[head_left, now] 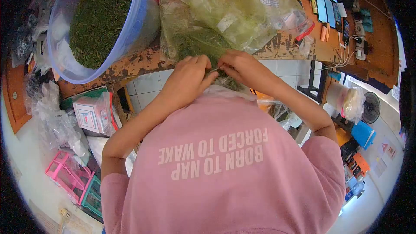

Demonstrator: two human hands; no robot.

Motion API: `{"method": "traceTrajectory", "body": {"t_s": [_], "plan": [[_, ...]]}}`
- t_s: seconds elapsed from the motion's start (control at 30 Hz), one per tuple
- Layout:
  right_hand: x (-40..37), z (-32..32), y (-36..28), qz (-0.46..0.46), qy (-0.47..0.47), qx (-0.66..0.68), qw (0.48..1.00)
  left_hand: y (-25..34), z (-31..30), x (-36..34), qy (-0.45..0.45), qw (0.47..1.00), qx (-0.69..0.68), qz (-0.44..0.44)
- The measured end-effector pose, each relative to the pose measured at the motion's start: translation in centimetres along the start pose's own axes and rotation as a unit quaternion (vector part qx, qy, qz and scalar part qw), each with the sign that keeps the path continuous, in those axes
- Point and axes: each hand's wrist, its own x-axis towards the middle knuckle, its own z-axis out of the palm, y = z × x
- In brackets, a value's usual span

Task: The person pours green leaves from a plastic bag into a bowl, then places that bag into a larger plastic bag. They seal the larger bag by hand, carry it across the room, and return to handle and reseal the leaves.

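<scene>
A large clear plastic bag [208, 8] with green dried leaf bits inside lies on the worn wooden table, its near end at the table's front edge. My left hand [186, 78] is closed at that near end, fingers curled and thumb pointing inward. Close beside it, my right hand [238, 66] pinches the gathered plastic. Something thin seems to run between the fingertips, too small to name. To the left stands a translucent tub [147, 21] holding loose dark green dried leaves [99, 26].
Several phones [323, 6] and charging cables lie at the table's right end. A small red-edged plastic bag [299, 24] sits near them. Left below are a pink-and-white box [92, 115], crumpled plastic [60, 121] and a pink rack [69, 173]. A fan [371, 106] stands right.
</scene>
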Motion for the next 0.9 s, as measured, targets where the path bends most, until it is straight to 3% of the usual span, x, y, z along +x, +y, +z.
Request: {"method": "traceTrajectory", "body": {"t_s": [0.1,0.2,0.37,0.57,0.67,0.9], "plan": [[0.1,-0.4,-0.6,-0.001,0.004,0.008,1.0,-0.2,0.4,0.3,-0.009,0.996,0.084,0.007],[0.2,-0.1,-0.1,-0.02,0.015,0.021,0.999,-1.0,1.0,0.8,-0.04,0.997,0.069,-0.005],[0.4,2.0,1.1,-0.075,0.082,0.08,0.991,-1.3,1.8,0.6,0.03,0.998,0.054,0.027],[0.9,4.7,3.0,-0.028,0.134,0.206,0.969,-2.7,3.3,0.4,0.075,0.994,0.049,0.062],[1.2,4.9,3.6,-0.009,0.093,0.311,0.946,-3.4,3.7,0.3,0.074,0.994,0.034,0.077],[1.6,4.0,5.1,-0.045,-0.02,0.351,0.935,-2.9,4.1,-0.1,0.076,0.996,-0.014,0.042]]}}
